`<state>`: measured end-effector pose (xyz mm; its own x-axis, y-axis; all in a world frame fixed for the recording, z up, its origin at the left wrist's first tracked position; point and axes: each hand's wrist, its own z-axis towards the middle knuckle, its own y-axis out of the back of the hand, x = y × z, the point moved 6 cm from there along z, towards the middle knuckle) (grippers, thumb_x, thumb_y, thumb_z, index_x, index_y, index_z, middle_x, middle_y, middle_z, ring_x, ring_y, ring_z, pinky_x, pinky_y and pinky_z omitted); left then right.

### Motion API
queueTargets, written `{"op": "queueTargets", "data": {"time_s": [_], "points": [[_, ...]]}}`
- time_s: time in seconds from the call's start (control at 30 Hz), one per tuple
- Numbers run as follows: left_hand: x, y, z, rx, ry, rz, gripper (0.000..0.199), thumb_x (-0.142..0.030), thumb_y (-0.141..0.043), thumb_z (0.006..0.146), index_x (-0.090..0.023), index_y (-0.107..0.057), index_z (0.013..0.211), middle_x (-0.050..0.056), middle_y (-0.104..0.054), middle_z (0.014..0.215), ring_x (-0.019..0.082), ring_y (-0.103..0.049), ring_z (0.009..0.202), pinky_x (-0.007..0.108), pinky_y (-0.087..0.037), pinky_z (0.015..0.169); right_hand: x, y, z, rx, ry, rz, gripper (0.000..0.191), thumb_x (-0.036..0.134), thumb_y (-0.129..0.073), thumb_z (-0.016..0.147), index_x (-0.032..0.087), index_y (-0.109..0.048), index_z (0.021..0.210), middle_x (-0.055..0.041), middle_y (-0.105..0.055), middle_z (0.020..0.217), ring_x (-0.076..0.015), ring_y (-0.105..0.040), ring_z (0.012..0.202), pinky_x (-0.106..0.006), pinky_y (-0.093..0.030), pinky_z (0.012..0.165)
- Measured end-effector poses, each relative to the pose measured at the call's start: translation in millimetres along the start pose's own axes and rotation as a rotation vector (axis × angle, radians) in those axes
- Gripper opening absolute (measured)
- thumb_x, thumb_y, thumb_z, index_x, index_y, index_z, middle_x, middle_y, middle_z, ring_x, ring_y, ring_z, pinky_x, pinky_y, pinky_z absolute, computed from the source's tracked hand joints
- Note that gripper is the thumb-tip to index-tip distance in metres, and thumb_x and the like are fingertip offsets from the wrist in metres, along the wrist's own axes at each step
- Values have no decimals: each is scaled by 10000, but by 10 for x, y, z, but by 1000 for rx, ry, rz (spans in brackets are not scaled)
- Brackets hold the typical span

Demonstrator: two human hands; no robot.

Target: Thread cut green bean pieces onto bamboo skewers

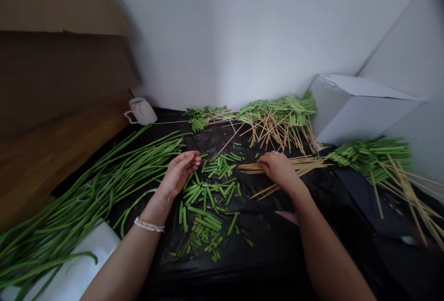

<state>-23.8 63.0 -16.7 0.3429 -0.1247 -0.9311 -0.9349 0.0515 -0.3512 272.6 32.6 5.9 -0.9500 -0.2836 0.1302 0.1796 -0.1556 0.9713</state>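
Observation:
My left hand (181, 170), with a beaded bracelet at the wrist, hovers by the left side of the cut green bean pieces (208, 195). Its thumb and fingers are pinched together; whatever they hold is too small to make out. My right hand (279, 168) reaches down over a loose bundle of wooden skewers (305, 164), its fingertips closed on them near their left ends. To the left of my left hand lies a heap of long uncut green beans (138, 167). Cut pieces lie scattered between both hands.
Black plastic sheeting (263, 250) covers the work surface. Behind are skewered bean pieces (277, 109), with more skewered beans (371, 155) at the right. A white mug (143, 111) stands back left, a white box (360, 102) back right. Cardboard (62, 60) rises at the left.

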Motion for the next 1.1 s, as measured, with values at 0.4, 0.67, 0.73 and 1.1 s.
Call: {"op": "queueTargets", "data": {"time_s": [0.4,0.67,0.73,1.1], "points": [[-8,-157,-62,170,-162,519,266,-398,-711,733,-135,-717,779,35,-675,704,125,-563,645,243,-440,656,857,-7,-101,-273,351,-91,248,141,-498,886,233,-662,1048,-26,-630,839,-176,-488,833,-305,-282,741],[-5,-87,-16,189,-234,919,437,-499,-491,863,-144,-694,709,15,-596,593,126,-508,573,242,-375,578,963,-54,-178,-321,321,-137,318,106,-487,878,227,-619,1141,-10,-599,823,-131,-499,716,-267,-283,604],[-64,9,-1,85,-254,1032,455,-506,-464,872,-149,-683,695,4,-566,563,123,-479,541,248,-352,555,933,-46,-177,-339,300,-143,316,105,-494,867,222,-626,1129,-13,-602,814,-132,-507,721,-262,-291,607],[-136,55,-54,397,-303,1343,247,-169,-595,736,-209,-739,933,35,-630,839,161,-567,781,269,-417,728,892,-26,-171,-405,282,-11,363,83,-433,861,146,-597,1179,-57,-615,851,-167,-532,804,-269,-401,692]]}}
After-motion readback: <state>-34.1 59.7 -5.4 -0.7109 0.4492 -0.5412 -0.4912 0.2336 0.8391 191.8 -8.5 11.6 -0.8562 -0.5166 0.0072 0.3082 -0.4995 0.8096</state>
